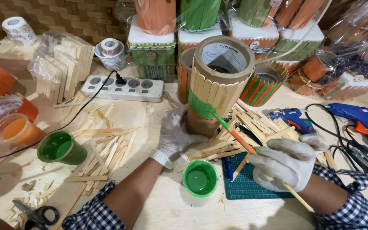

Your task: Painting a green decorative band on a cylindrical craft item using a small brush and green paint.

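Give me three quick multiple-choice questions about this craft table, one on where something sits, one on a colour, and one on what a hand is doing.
1. Where is the small open cup of green paint?
A. Near the table's front edge, between the two forearms
B. On top of the power strip
C. Inside the cardboard tube

2. What colour is being brushed onto the wooden sticks on the cardboard tube?
A. Blue
B. Green
C. Purple

3. What is the left hand doing?
A. Holding scissors
B. Lying flat on the cutting mat
C. Steadying the tube at its base

Answers:
1 A: the cup stands by the green cutting mat, with an arm on each side.
2 B: the paintbrush in the right hand has a green tip touching a green patch on the sticks.
3 C: its gloved fingers rest against the tube's lower part.
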